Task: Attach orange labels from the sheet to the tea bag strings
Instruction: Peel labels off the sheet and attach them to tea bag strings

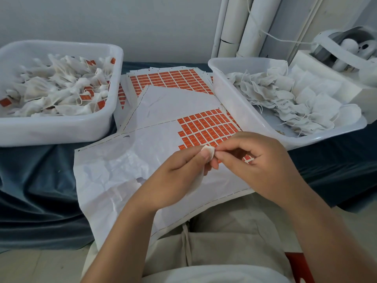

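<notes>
While both hands hover over the lap (pixel 224 242), left hand (pixel 179 176) pinches a white tea bag (pixel 209 151) by its top, with the bag hanging below the fingers. Right hand (pixel 261 160) pinches at the bag's top edge, probably on its string, which is too thin to resolve. Underneath is the label sheet (pixel 122 166): near edge draped over the lap, left part stripped bare and crumpled. The remaining orange labels (pixel 206 127) lie just beyond the fingertips. Left tub (pixel 61 127) of labelled bags (pixel 61 90) sits beside the sheet's far-left corner. Right tub (pixel 244 111) of unlabelled bags (pixel 275 94) overlaps its right edge. A second sheet (pixel 169 78) lies between the tubs. Blue cloth (pixel 36 180) is open at left.
</notes>
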The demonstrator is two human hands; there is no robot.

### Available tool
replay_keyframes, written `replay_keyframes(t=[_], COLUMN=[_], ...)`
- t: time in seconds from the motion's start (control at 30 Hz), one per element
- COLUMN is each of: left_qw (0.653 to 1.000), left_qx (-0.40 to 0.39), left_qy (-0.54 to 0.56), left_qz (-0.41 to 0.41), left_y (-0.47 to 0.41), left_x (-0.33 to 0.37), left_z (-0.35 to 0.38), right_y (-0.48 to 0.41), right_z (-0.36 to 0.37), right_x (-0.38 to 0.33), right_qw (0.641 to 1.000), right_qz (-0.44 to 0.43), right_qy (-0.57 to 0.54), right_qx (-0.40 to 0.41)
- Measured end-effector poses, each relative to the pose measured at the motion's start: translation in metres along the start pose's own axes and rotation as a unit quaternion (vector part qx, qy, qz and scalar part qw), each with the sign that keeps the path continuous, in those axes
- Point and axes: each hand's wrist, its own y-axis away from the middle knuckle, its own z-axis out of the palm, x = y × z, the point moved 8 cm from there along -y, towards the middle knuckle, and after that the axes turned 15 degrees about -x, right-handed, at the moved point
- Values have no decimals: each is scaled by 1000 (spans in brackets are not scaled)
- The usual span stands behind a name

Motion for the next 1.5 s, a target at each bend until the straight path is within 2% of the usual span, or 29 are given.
replay_keyframes(t=[0.1,0.17,0.27,0.33,0.43,0.63,0.87,1.03,1.3,1.5], left_qw=[1000,999,997,991,977,970,967,966,952,968], left_qx=[-17,-35,-44,-56,-65,-58,-81,-98,-55,-24], left_qy=[-13,-4,47,117,202,233,240,236,300,247], left_qz=[-18,-26,-35,-31,-24,-32,-39,-43,-20,-22], left_y=[0,0,2,2,0,-3,-3,-3,-4,-4], left_x=[-3,-7,-13,-15,-17,-18,-18,-18,-16,-15], left_z=[0,1,4,8,12,18,24,27,20,15], right_y=[0,-1,1,5,7,5,8,9,6,8], right_z=[2,3,17,27,35,31,10,8,-10,-9], right_x=[-4,-2,8,17,31,31,16,8,-9,-32], right_qw=[998,998,984,951,909,911,961,971,999,988], right_qz=[-9,-1,16,40,85,94,108,91,27,-25], right_qy=[55,48,-84,-227,-351,-352,-174,-95,-6,154], right_qx=[-15,-45,-155,-208,-207,-190,-185,-198,-23,-10])
